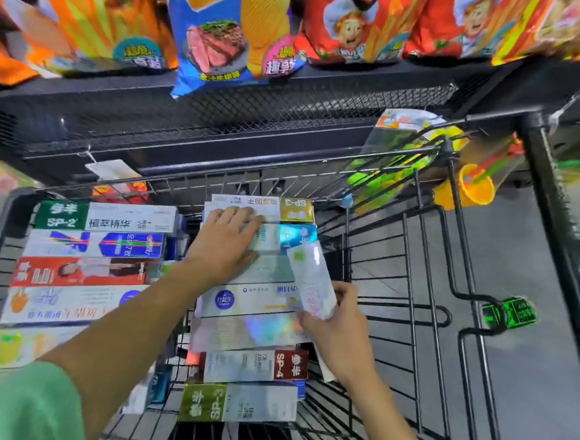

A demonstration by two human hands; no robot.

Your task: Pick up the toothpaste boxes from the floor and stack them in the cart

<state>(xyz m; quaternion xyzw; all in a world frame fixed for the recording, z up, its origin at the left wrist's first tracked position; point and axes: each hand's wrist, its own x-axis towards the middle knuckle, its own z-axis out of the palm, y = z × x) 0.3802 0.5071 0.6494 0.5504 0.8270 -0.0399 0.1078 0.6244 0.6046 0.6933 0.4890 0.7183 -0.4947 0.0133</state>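
Left hand point(226, 246) flat, fingers straight, pressing on middle stack of boxes point(247, 320) in cart point(424, 298). Right hand point(337, 329) grips pale box point(310, 279), tilted, at stack's right edge. Second stack point(90, 257) along cart's left side. Chip bags point(226, 33) on shelf above.

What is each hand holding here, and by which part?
The right hand grips a pale toothpaste box by its lower end. The left hand holds nothing; it lies flat on the stacked boxes in the cart.
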